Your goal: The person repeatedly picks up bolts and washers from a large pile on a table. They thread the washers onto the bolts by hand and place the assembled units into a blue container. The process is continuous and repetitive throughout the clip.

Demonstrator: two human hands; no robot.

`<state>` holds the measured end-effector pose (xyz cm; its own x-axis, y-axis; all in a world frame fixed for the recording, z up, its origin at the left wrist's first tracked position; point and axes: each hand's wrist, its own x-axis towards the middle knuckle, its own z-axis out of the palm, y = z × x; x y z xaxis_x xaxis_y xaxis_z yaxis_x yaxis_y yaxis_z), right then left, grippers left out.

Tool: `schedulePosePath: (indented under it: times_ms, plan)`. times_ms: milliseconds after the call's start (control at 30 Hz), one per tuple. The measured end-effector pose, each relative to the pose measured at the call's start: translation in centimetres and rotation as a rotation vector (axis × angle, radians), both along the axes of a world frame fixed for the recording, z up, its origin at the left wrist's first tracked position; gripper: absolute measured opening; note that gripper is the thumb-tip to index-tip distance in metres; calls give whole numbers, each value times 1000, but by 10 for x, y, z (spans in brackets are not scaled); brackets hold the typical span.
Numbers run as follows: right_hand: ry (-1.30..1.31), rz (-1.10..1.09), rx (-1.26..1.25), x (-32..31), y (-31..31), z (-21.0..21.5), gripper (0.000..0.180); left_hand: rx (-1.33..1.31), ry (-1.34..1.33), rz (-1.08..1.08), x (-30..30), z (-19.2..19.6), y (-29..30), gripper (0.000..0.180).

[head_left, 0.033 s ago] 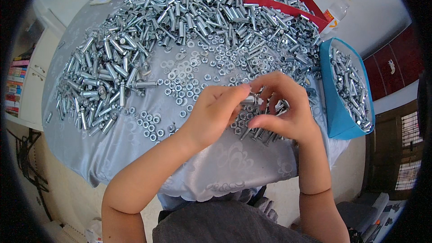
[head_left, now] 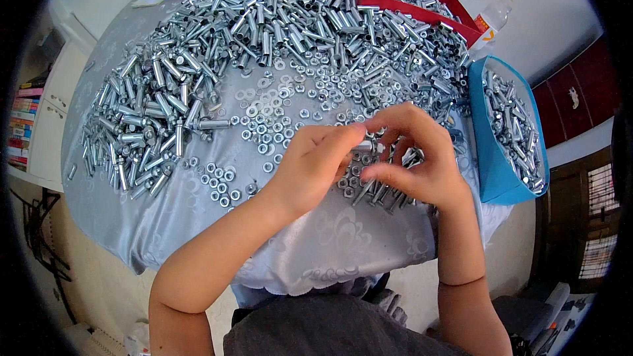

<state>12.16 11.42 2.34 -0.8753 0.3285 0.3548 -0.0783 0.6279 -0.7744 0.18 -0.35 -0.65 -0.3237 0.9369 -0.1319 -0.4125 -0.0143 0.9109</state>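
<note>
Over the near side of the table, my left hand (head_left: 313, 166) is closed around a metal sleeve anchor bolt (head_left: 362, 147), whose nut end sticks out to the right. Its other end is hidden in my fingers. My right hand (head_left: 425, 158) curves around that protruding end, fingers bent and thumb held apart. The right index fingertip is close to the left thumb tip; whether it touches the bolt is hard to see. Beneath my hands lie loose hex nuts (head_left: 348, 192) and several thin bolts (head_left: 389, 198).
A large heap of metal sleeves (head_left: 290, 23) spreads over the back of the table. Assembled anchors (head_left: 158, 102) pile at left, with washers (head_left: 264, 95) mid-table. A red box (head_left: 422, 1) and a blue bin (head_left: 484, 151), both holding metal parts, stand right, near a plastic bottle (head_left: 494, 16).
My right thumb has risen very slightly toward the bolt. My left hand and the piles look the same.
</note>
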Motion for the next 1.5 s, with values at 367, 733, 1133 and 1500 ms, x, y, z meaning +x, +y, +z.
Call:
schedulePosePath:
  times_ms: [367, 733, 1133, 1500]
  plan:
    - [15, 96, 166, -1, 8, -13, 18, -32, 32, 16, -2, 9, 0, 44]
    - [-166, 236, 122, 4, 13, -7, 18, -52, 187, -7, 3, 8, -2, 48]
    - [-116, 101, -84, 0, 0, -13, 27, 21, 516, 77, 4, 2, -2, 50]
    - [-316, 14, -828, -1, -9, -7, 42, 386, 1457, 239, -5, -2, -2, 26]
